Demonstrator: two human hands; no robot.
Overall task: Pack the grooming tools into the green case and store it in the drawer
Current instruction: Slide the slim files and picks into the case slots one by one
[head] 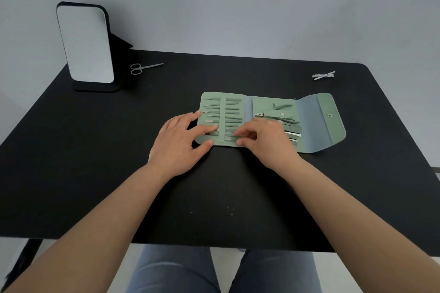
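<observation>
The green case (333,123) lies unfolded in the middle of the black table, its snap flap out to the right. Several slim green tools sit under a strap in its left panel, and a nipper (276,114) lies in the middle panel. My left hand (181,140) rests on the case's left front corner, fingers spread over the tools. My right hand (264,140) pinches a slim tool at the strap's lower end. Small scissors (142,68) lie at the back left. A silver clipper (323,75) lies at the back right.
A standing mirror (85,43) on a black base is at the table's back left, beside the scissors. The table's front edge (214,245) runs just above my knees. A plain grey wall is behind. No drawer shows in view.
</observation>
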